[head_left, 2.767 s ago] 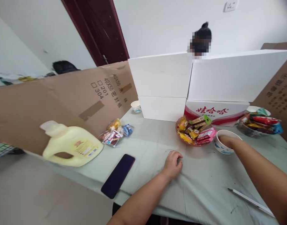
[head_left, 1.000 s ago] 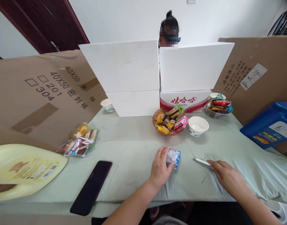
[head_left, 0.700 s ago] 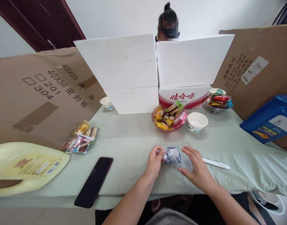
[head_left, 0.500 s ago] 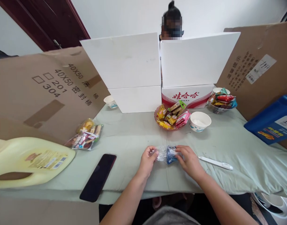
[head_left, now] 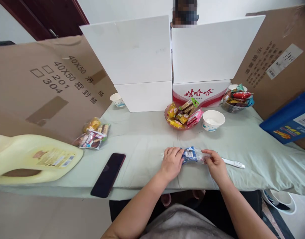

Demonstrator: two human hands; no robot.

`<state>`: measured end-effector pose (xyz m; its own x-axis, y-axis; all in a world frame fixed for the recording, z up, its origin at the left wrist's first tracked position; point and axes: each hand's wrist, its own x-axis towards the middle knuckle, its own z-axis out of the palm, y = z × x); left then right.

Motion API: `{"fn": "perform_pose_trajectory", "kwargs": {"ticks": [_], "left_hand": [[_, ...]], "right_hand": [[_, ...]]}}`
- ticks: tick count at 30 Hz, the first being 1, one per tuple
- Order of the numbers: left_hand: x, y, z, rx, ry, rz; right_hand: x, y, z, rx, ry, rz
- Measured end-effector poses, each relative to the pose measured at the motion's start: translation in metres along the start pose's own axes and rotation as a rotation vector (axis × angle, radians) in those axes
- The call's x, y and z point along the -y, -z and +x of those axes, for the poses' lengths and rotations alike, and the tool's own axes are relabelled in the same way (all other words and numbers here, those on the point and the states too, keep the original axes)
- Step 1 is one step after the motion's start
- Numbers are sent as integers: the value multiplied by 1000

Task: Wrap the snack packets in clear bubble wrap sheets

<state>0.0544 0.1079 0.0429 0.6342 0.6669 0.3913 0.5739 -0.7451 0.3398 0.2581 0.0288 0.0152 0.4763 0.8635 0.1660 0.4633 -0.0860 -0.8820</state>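
Observation:
A blue packet [head_left: 189,154] in clear crinkled plastic lies on the green cloth in front of me, between my two hands. My left hand [head_left: 171,161] covers its left end, fingers curled over it from above and the thumb hidden. On the other side, my right hand [head_left: 216,165] pinches the clear plastic end between thumb and fingers. A white knife-like tool [head_left: 233,163] rests just right of my right hand. Behind the packet stand a pink bowl [head_left: 182,127] of wrapped snacks and a white paper bowl [head_left: 213,120].
A black phone [head_left: 108,175], a pale yellow jug [head_left: 38,159] and a bag of snacks [head_left: 94,137] are on the left. White boxes [head_left: 142,96] wall off the back, with a person's head [head_left: 184,13] behind. At right are a blue jug [head_left: 289,119] and another snack bowl [head_left: 238,107].
My left hand has moved from the clear plastic end onto the packet's left side. My right hand has shifted right, off the blue part, to the clear end. The view has tipped downward.

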Motion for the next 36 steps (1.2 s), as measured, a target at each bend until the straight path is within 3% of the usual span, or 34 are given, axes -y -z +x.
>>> {"fn": "perform_pose_trajectory", "kwargs": {"ticks": [4, 7, 9, 12, 14, 17, 21, 24, 26, 28, 32, 34, 36], "left_hand": [[3, -1, -4, -121, -22, 79], [-7, 7, -16, -171, -111, 99], [-18, 8, -27, -138, -180, 89], [-32, 1, -48, -21, -261, 66], [-35, -5, -60, 55, -275, 75], [-35, -5, -71, 133, -225, 87], [-32, 5, -68, 170, -66, 31], [-27, 10, -55, 121, 142, 76], [-25, 11, -42, 111, 246, 143], [-25, 12, -28, 101, 259, 171], [-30, 10, -4, 74, 40, 74], [-30, 3, 4, 120, -56, 23], [-25, -7, 6, 180, -57, -15]], "right_hand": [[-9, 24, -8, -212, 129, -216], [10, 35, -19, -310, 314, -285], [32, 33, -25, -224, 501, -248], [59, 21, -30, 169, 707, -301], [64, 12, -33, 408, 678, -471], [54, 5, -41, 535, 462, -773], [40, 6, -49, 432, 170, -972], [42, 9, -44, 327, 72, -989], [47, 11, -35, 248, 91, -945], [48, 10, -23, 167, 212, -852], [32, 2, 0, 174, 518, -550], [16, -6, 6, 191, 541, -457], [2, -13, 5, 183, 528, -437]]}}
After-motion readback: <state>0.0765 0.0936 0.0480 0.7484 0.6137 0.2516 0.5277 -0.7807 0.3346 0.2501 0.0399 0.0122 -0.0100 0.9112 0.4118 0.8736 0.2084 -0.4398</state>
